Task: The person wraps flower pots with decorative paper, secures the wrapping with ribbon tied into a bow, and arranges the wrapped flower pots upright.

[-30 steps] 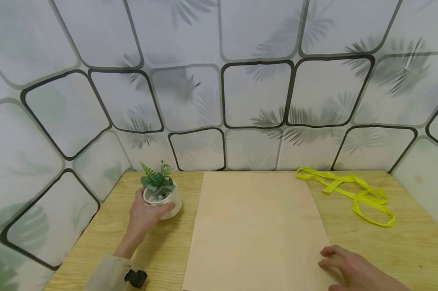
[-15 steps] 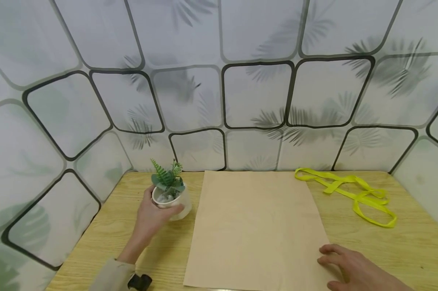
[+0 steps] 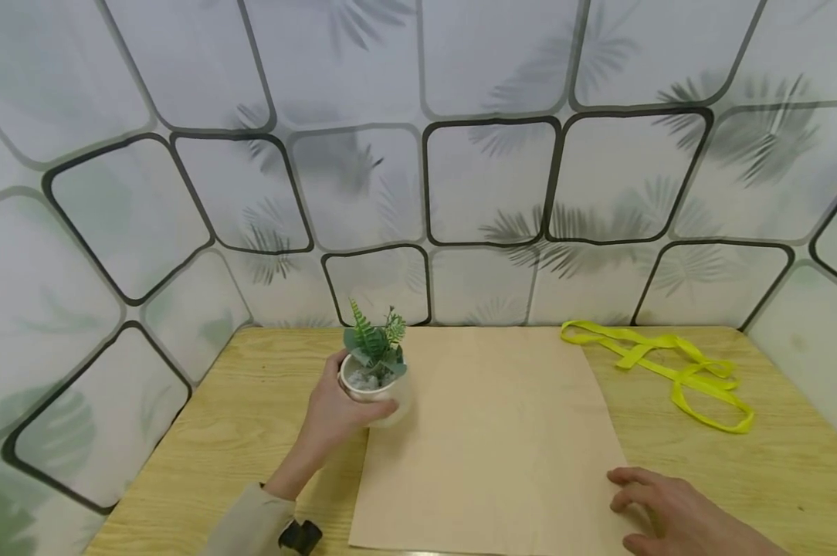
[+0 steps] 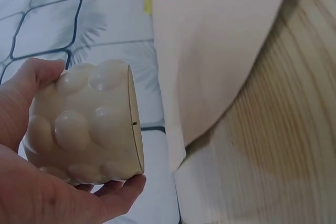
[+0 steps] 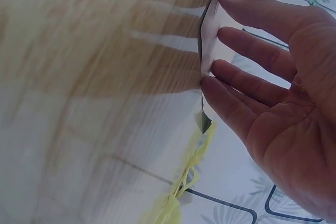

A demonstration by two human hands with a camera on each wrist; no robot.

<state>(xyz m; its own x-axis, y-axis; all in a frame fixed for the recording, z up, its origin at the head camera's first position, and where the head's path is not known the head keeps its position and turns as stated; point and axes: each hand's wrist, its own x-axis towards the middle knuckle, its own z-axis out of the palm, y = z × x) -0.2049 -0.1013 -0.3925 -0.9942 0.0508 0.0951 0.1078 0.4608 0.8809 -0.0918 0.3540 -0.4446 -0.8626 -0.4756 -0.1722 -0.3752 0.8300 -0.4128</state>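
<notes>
My left hand (image 3: 342, 413) grips a small potted plant (image 3: 373, 347) with green leaves and pale stones, thumb at the front and fingers round the far side. In the left wrist view the cream pot (image 4: 79, 124) shows round bumps and a flat base raised off the table. In the head view it overlaps the left edge of a sheet of brown paper (image 3: 495, 448). My right hand (image 3: 669, 510) has loosely bent fingers spread, its fingertips (image 5: 226, 34) resting on the paper's right edge.
A tangled yellow ribbon (image 3: 641, 355) lies at the back right of the wood-grain table (image 3: 738, 479). A patterned fabric wall (image 3: 488, 177) encloses the back and both sides. The paper's left corner (image 4: 181, 156) lifts slightly in the left wrist view.
My left hand has carried the potted plant rightward, from beside the paper to over its left edge. The right hand has stayed nearly still at the paper's right edge.
</notes>
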